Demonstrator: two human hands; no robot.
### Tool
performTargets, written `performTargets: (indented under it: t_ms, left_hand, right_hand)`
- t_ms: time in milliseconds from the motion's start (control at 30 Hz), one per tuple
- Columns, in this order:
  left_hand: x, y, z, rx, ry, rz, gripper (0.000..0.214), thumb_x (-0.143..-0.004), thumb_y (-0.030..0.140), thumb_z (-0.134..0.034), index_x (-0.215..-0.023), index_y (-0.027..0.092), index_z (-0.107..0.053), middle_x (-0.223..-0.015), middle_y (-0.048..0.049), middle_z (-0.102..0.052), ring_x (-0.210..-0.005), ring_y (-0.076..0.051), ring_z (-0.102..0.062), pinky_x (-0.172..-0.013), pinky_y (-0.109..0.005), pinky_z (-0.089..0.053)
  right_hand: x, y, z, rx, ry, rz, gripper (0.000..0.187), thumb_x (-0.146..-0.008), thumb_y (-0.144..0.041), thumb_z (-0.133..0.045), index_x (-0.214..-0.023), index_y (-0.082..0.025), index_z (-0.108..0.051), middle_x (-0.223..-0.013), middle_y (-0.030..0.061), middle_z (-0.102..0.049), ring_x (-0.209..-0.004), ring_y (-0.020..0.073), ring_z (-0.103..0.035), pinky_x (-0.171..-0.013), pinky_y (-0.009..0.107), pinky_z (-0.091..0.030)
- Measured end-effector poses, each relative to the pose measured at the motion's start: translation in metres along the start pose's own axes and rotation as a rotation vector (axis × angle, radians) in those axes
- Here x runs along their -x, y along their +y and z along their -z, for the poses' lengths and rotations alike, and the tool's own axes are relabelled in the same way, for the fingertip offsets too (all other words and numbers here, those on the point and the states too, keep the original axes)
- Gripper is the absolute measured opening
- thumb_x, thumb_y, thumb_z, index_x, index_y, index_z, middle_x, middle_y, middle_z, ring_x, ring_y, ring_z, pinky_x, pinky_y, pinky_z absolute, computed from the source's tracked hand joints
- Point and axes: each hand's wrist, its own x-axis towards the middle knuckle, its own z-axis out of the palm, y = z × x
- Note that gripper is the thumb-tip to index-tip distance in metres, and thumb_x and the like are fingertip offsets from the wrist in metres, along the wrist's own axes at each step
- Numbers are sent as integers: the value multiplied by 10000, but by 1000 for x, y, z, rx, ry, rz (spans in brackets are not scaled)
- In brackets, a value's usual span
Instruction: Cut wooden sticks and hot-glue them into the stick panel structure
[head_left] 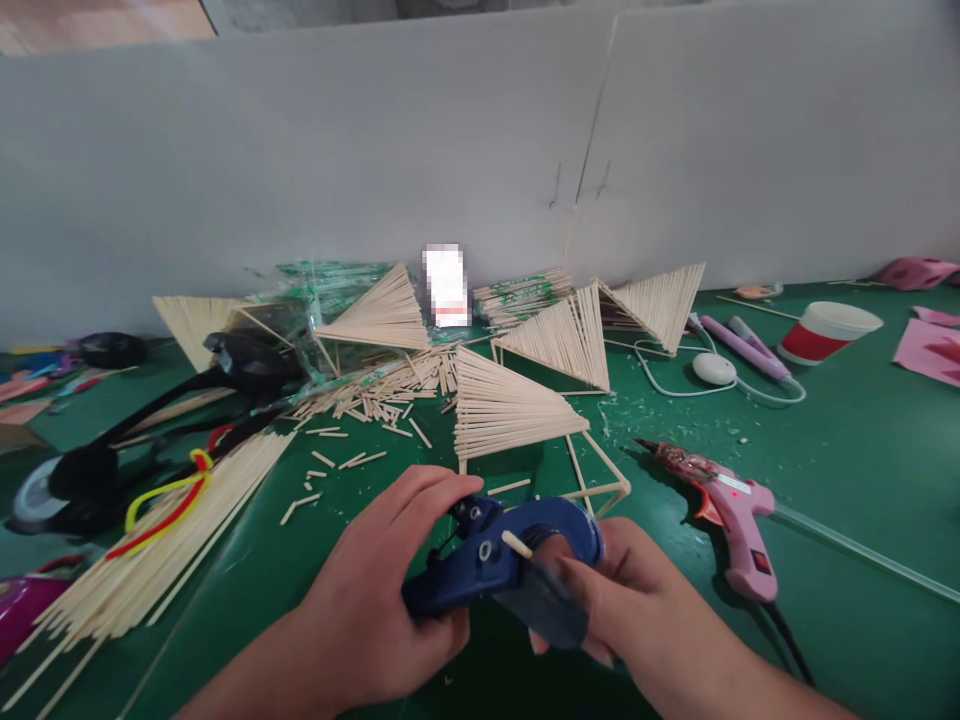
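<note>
My left hand (375,610) is wrapped round the handles of a blue cutter (491,575), low in the middle of the view. A short wooden stick (517,544) pokes out of the cutter's round jaw. My right hand (630,615) is closed against the jaw side and pinches that stick. Just beyond the hands lies a fan of thin wooden sticks (499,405) glued into a triangle on the green table (862,450).
A pink glue gun (724,510) lies right of my hands, its cord running off to the lower right. Long loose sticks (157,550) and cut bits (352,460) lie at left. More stick triangles (570,335), a red-and-white cup (821,332) and a white wall stand behind.
</note>
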Motion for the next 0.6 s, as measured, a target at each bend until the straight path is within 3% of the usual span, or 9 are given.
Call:
performTargets:
  t_ms: [233, 333, 600]
  left_hand:
    - [2, -1, -2, 6, -15, 18, 510, -637, 148, -546, -1133, 256, -494, -1010, -30, -610, -870, -194, -611, -763, -332, -523]
    - [3, -2, -1, -47, 7, -6, 501, -661, 174, -556, -1147, 257, -468, -972, -26, -622, -818, -192, -616, -724, -331, -521]
    - [2, 3, 4, -81, -88, 61, 387, -654, 169, -550, -1031, 247, -511, -802, 1, -571, -683, -179, -567, -591, -295, -441]
  right_hand:
    - [-1, 3, 3, -31, 44, -56, 544, -753, -665, -627, -545, -165, -583, -436, -70, -358, -414, 60, -264, -435, 246, -165]
    - [-1, 4, 5, -26, 45, -49, 523, -776, -632, -625, -558, -158, -591, -441, -73, -353, -423, 60, -255, -437, 248, -158]
    - [-3, 3, 8, 9, 23, -14, 495, -817, -580, -618, -587, -142, -628, -436, -81, -346, -414, 56, -256, -439, 255, -149]
